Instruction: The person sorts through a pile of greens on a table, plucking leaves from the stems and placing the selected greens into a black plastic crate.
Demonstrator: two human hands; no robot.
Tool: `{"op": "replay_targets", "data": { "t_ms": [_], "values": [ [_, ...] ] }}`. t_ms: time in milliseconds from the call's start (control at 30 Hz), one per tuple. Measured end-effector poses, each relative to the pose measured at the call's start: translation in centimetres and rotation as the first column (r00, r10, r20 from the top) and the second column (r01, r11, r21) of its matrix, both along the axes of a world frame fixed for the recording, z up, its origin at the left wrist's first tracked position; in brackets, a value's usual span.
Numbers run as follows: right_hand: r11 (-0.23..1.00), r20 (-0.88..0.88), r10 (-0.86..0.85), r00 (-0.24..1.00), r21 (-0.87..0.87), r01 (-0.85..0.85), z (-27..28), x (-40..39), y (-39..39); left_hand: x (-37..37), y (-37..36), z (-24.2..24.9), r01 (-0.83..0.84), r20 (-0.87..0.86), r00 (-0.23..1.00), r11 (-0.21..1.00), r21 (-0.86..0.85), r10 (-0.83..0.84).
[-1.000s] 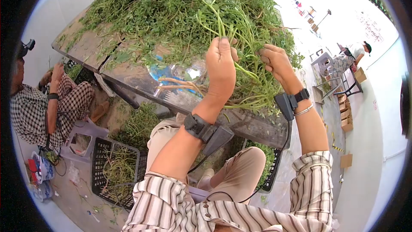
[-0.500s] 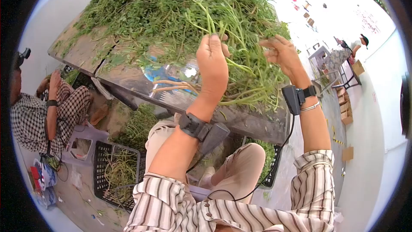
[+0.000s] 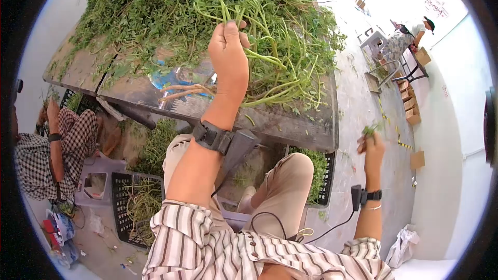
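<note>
My left hand [image 3: 229, 54] is closed around a small bunch of pale green leafy stems [image 3: 224, 6], raised over the table's near side. My right hand [image 3: 373, 153] is out past the table's right edge, fingers pinched on a small green sprig [image 3: 370, 130], slightly smeared by motion. A large heap of leafy greens [image 3: 171, 15] covers the back of the table, and looser long stems [image 3: 282, 85] lie just right of my left hand. Brownish stalks [image 3: 189, 89] rest on a clear-and-blue plastic piece [image 3: 168, 79] near the front edge.
Below the table stand a black crate [image 3: 120, 212] of stems at left and another crate [image 3: 328, 179] of greens at right. A person in checked clothes [image 3: 39, 161] sits at left; another person [image 3: 412, 36] is far right, near cardboard boxes [image 3: 411, 106].
My right hand has swung away from the heap, right and down past the table edge, now with a sprig in it. My left hand keeps its stems. The whole view has shifted somewhat.
</note>
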State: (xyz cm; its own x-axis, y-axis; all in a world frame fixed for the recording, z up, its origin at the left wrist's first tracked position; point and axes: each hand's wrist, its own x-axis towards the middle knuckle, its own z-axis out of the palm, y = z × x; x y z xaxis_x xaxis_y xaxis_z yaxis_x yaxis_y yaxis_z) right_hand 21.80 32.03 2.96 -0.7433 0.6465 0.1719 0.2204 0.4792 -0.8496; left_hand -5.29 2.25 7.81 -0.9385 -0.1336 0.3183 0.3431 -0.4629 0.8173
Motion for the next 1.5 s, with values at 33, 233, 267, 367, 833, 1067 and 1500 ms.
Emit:
{"op": "replay_targets", "data": {
  "t_ms": [33,233,267,367,833,1067,1500],
  "values": [
    [1.000,0.133,-0.005,0.991,-0.014,0.007,-1.6,1.6,0.0,0.0,0.0,0.1,0.006,0.006,1.000,1.000,0.015,-0.006],
    [0.999,0.332,-0.038,0.942,0.039,0.027,-4.9,5.5,0.0,-0.6,-0.6,1.2,-0.051,-0.031,0.998,0.998,0.035,0.052],
    [0.998,0.260,-0.014,0.965,-0.058,0.031,-4.0,5.2,-0.6,-1.0,-0.9,1.6,-0.060,-0.045,0.997,0.997,0.047,0.062],
    [0.984,0.136,0.137,0.981,-0.136,-0.118,0.0,2.8,-3.9,-2.0,-1.6,2.7,-0.108,-0.104,0.988,0.994,0.033,0.111],
    [0.792,-0.096,0.563,0.821,-0.223,-0.569,1.3,-9.2,-16.2,-0.4,-2.4,0.6,-0.237,-0.279,0.945,0.945,-0.224,0.171],
    [0.815,-0.116,0.530,0.840,-0.202,-0.543,4.7,-10.4,-17.2,0.8,-0.4,-0.4,-0.509,-0.566,0.802,0.714,-0.482,0.189],
    [0.497,-0.002,0.706,0.708,0.714,-0.493,9.1,-17.5,-17.1,1.6,0.2,-2.4,-0.462,-0.650,0.734,0.557,-0.691,-0.198]
  ]
}}
